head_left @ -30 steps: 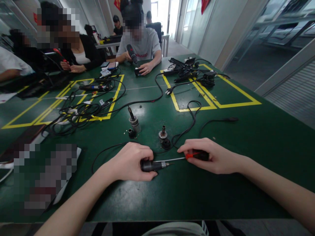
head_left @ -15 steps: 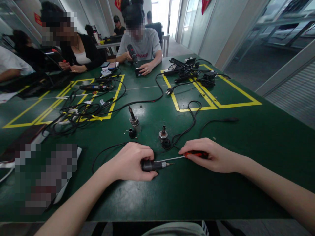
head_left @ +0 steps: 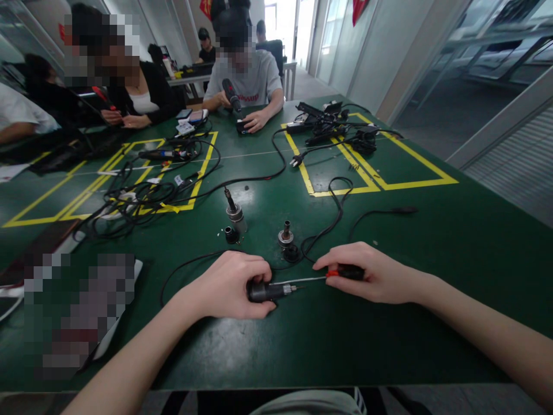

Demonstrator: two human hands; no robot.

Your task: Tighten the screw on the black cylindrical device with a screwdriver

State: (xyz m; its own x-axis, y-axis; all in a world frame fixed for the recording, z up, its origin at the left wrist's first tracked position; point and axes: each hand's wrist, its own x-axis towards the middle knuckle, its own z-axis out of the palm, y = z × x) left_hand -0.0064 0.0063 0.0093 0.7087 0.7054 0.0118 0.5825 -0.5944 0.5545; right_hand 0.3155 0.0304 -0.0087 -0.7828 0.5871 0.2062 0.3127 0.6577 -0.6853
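My left hand (head_left: 239, 286) is closed around a black cylindrical tool body (head_left: 270, 291) with a metal nose and thin shaft pointing right. It lies low over the green table near its front edge. My right hand (head_left: 367, 274) grips the red and black handle of a screwdriver (head_left: 348, 272). The long thin blade reaches left to the tool body beside my left fingers; its tip is hidden there. Just beyond the hands stand a metal motor part with a shaft (head_left: 235, 214), a small black collar (head_left: 231, 234), a ringed metal part (head_left: 286, 235) and a black ring (head_left: 292, 252).
A loose black cable (head_left: 334, 216) loops behind my right hand. Tangled cords (head_left: 133, 202) and a pile of black tools (head_left: 324, 124) lie by yellow tape. A blurred flat object (head_left: 86, 317) is at left. Across the table, a person (head_left: 246, 80) holds a drill (head_left: 232, 95).
The screwdriver handle has turned between my right fingers, showing more black and less red. Both hands stay in almost the same place, the left still around the tool body.
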